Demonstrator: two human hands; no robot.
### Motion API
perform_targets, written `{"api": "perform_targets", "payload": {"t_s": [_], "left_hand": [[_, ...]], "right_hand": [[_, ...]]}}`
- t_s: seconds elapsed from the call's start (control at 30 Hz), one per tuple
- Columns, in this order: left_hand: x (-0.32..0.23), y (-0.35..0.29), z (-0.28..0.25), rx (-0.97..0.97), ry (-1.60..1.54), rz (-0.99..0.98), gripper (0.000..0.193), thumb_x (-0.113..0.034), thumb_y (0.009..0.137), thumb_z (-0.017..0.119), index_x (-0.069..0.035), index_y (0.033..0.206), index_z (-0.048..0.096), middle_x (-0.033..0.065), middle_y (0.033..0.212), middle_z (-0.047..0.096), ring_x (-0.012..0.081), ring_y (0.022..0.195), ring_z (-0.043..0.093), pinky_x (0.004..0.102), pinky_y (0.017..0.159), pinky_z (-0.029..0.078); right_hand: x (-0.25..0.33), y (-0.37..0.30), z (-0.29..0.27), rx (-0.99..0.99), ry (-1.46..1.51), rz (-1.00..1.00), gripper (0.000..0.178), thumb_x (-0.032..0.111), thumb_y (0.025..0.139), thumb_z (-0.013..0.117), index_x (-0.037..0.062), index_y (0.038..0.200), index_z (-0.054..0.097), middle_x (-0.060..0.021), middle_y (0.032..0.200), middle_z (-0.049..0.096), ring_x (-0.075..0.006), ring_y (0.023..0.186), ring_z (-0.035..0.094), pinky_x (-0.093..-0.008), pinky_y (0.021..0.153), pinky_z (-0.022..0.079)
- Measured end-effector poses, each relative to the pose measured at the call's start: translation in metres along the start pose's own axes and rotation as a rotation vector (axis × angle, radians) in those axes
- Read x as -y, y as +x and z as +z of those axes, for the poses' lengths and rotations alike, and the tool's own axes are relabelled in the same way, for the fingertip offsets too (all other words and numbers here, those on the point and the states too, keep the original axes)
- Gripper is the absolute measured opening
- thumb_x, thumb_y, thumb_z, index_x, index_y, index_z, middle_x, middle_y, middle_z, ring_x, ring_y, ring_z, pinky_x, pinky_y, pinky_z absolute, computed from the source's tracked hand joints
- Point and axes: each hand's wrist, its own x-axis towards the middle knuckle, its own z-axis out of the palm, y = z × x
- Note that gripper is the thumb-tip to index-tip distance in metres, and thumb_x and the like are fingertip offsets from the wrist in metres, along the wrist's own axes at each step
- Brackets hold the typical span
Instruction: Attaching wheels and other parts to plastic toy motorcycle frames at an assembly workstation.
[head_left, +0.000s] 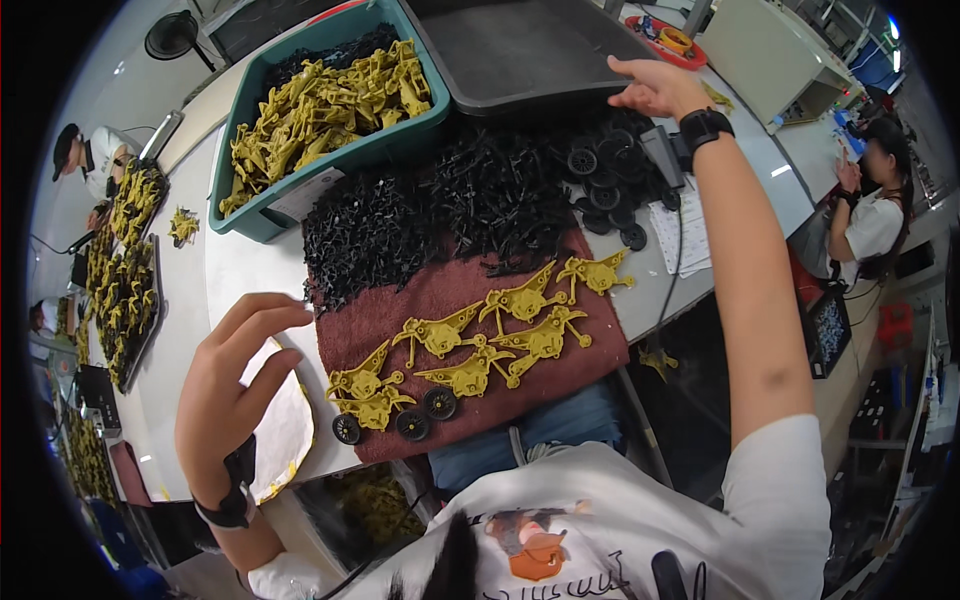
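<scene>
My left hand [232, 380] hovers at the left edge of a dark red cloth [585, 370], fingers curved and apart, nothing in them. My right hand [660, 90] reaches to the near right corner of a black tray [530, 50]; its fingers are stretched out and hold nothing I can see. Whether it touches the tray I cannot tell. Several yellow plastic parts [437, 336] lie in two rows on the cloth. Beside the nearest left ones sit small black wheels [439, 403]. Behind the rows spread heaps of small black parts [370, 235] and a pile of black wheels [603, 195].
A teal bin [265, 225] full of yellow parts stands at the back left. Right of the wheel pile are a grey device [662, 155] and a printed sheet [682, 240]. Trays of yellow parts [125, 290] lie far left. Other people [870, 210] work at both sides.
</scene>
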Motion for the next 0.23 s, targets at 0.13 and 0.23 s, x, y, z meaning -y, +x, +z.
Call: {"api": "perform_targets", "payload": {"t_s": [0.13,0.23], "left_hand": [[-0.006,0.022,0.012,-0.026,0.047,0.12,0.031,0.003,0.078,0.062,-0.002,0.109,0.061,0.0135,0.111,0.06,0.0319,0.098,0.062,0.0352,0.082,0.048],[-0.011,0.026,0.018,0.034,0.065,0.126,0.03,0.001,0.081,0.061,-0.002,0.11,0.061,0.0145,0.111,0.06,0.0321,0.099,0.062,0.0349,0.082,0.049]], "right_hand": [[-0.005,0.009,0.019,0.118,0.475,0.001,0.056,0.04,0.089,0.062,-0.0049,0.115,0.042,-0.0204,0.094,0.063,-0.0097,0.045,0.05,-0.0131,0.038,0.043],[-0.004,0.023,0.033,-0.07,0.394,-0.11,0.072,0.045,0.08,0.071,-0.0025,0.122,0.036,-0.0248,0.096,0.062,-0.018,0.051,0.057,-0.0192,0.041,0.049]]}}
